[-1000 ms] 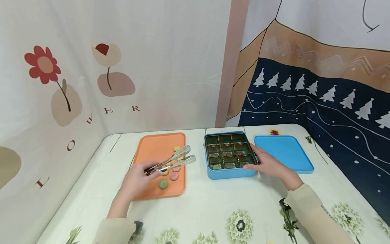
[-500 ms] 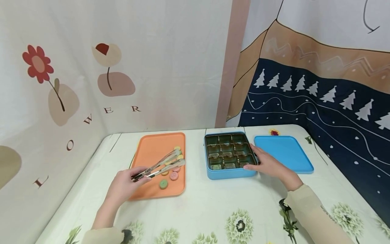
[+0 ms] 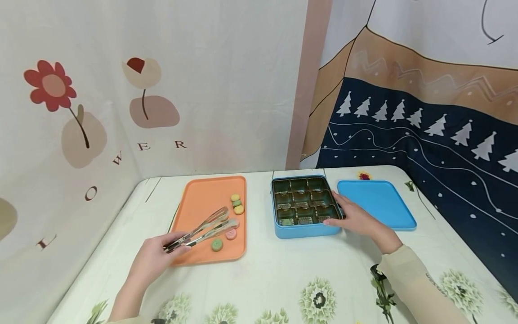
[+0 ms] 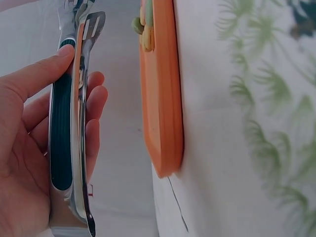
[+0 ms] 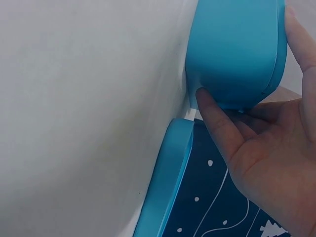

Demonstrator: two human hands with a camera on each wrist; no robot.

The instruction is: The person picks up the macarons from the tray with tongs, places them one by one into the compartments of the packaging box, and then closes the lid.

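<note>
My left hand holds metal tongs with dark green grips over the near left part of an orange tray. The two tong arms are spread, with nothing visible between their tips. On the tray's right side lie several macarons: a pink one, a green one, and a yellow-and-green row; others are partly hidden behind the tongs. My right hand grips the near right corner of a blue box. Inside, a dark divided insert has a green macaron in its front-left compartment.
A flat blue lid lies on the table to the right of the box. The flower-printed cloth covers the table. Printed curtains hang close behind and at both sides.
My left hand has drawn the tongs back to the left and toward me, uncovering the yellow and green macarons. The right hand and the box stay put.
</note>
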